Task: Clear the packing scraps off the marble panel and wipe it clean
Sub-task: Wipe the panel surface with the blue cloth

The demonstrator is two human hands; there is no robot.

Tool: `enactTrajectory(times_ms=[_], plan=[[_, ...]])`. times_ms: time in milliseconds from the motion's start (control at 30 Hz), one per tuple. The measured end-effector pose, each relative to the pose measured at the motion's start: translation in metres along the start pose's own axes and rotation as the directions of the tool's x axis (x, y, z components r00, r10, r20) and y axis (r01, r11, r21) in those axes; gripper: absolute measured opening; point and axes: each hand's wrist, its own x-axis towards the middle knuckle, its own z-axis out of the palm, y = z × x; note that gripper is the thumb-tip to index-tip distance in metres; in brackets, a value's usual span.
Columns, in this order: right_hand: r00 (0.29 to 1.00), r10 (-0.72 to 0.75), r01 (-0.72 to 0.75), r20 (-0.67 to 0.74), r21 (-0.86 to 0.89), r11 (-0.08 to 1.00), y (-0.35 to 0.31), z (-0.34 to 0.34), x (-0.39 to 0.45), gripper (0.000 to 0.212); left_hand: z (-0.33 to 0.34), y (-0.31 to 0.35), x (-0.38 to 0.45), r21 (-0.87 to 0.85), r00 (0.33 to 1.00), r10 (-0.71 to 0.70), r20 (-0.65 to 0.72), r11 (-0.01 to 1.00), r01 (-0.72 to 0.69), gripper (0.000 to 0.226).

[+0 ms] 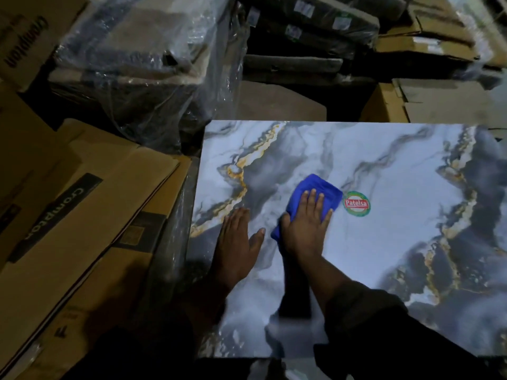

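A glossy marble panel [397,187] with grey, white and gold veins lies flat in front of me. A folded blue cloth [315,190] lies on it near the middle, left of a round green and red sticker [356,203]. My right hand [306,227] presses flat on the cloth with straight fingers. My left hand [237,239] rests flat on the panel beside it, near the left edge, holding nothing. No scraps show on the panel.
Flattened cardboard boxes [68,215] lie stacked left of the panel. Plastic-wrapped bundles [142,67] stand behind them. Dark stacked packs [307,31] and more cartons [428,102] fill the far side and right.
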Motion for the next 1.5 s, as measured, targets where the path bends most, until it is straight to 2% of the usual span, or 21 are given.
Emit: enactTrajectory(times_ms=[100,200,267,300,333,433,500,600,633,700,800,867,933,1000,1067,1267,1333,1400,1500], plan=[[0.960,-0.276,0.275,0.048,0.027,0.961,-0.005,0.000,0.002,0.079,0.008,0.011,0.023,0.022,0.997,-0.026,-0.072,0.999,0.027,0.084],[0.818,-0.573,0.568,0.052,0.080,0.819,0.016,-0.008,-0.041,0.075,0.014,0.023,0.049,0.046,0.999,0.002,-0.049,0.999,0.000,0.083],[0.762,-0.647,0.641,0.042,0.101,0.761,0.043,-0.012,-0.063,0.075,0.019,0.029,0.067,0.057,0.999,0.050,-0.015,0.997,-0.049,0.081],[0.774,-0.632,0.628,0.029,0.087,0.773,0.058,-0.014,-0.064,0.076,0.023,0.031,0.074,0.071,0.996,0.085,-0.017,0.994,-0.084,0.079],[0.817,-0.576,0.575,0.008,0.060,0.816,0.073,-0.017,-0.059,0.076,0.027,0.032,0.080,0.103,0.991,0.130,-0.031,0.987,-0.126,0.076],[0.968,-0.247,0.244,-0.049,-0.062,0.968,0.099,-0.022,-0.016,0.076,0.037,0.030,0.089,0.313,0.967,0.252,-0.024,0.921,-0.232,0.064],[0.994,-0.088,0.080,-0.068,-0.113,0.990,0.091,-0.022,0.018,0.077,0.040,0.028,0.088,0.419,0.959,0.284,-0.008,0.871,-0.255,0.059],[0.997,0.025,-0.032,-0.074,-0.091,0.995,0.053,-0.014,0.054,0.079,0.043,0.026,0.090,0.459,0.945,0.325,-0.035,0.845,-0.274,0.058],[0.997,0.010,-0.016,-0.071,-0.076,0.997,0.039,-0.010,0.059,0.079,0.044,0.024,0.092,0.456,0.937,0.345,-0.060,0.844,-0.282,0.056],[0.991,-0.125,0.122,-0.044,-0.061,0.991,0.017,-0.005,0.056,0.078,0.047,0.020,0.093,0.419,0.905,0.403,-0.140,0.852,-0.314,0.051],[0.928,-0.370,0.369,0.030,0.025,0.929,0.012,-0.010,0.023,0.078,0.050,0.010,0.096,0.337,0.836,0.467,-0.289,0.867,-0.368,0.040],[0.893,-0.447,0.443,0.049,0.067,0.894,0.026,-0.017,-0.009,0.078,0.047,0.009,0.103,0.347,0.823,0.469,-0.320,0.866,-0.359,0.036],[0.910,-0.414,0.413,0.034,0.039,0.910,0.048,-0.019,-0.037,0.078,0.040,0.014,0.110,0.419,0.848,0.461,-0.261,0.846,-0.330,0.034],[0.966,-0.257,0.256,-0.011,-0.021,0.966,0.065,-0.020,-0.047,0.077,0.034,0.020,0.113,0.472,0.886,0.428,-0.178,0.827,-0.305,0.035],[0.995,-0.093,0.090,-0.031,-0.090,0.992,0.071,-0.018,-0.035,0.078,0.032,0.023,0.113,0.482,0.907,0.393,-0.150,0.830,-0.280,0.035],[0.986,0.142,-0.151,-0.083,-0.118,0.981,0.038,-0.014,0.063,0.076,0.033,0.023,0.112,0.425,0.927,0.348,-0.141,0.867,-0.261,0.039],[0.989,0.108,-0.119,-0.101,-0.118,0.986,0.022,-0.009,0.082,0.076,0.031,0.024,0.112,0.423,0.935,0.334,-0.121,0.870,-0.256,0.042],[0.997,-0.040,0.030,-0.066,-0.138,0.990,0.009,-0.004,0.091,0.074,0.030,0.025,0.111,0.436,0.937,0.332,-0.105,0.863,-0.257,0.050],[0.969,-0.247,0.244,-0.014,-0.110,0.964,0.004,-0.004,0.088,0.068,0.030,0.023,0.113,0.434,0.930,0.350,-0.110,0.859,-0.272,0.057]])
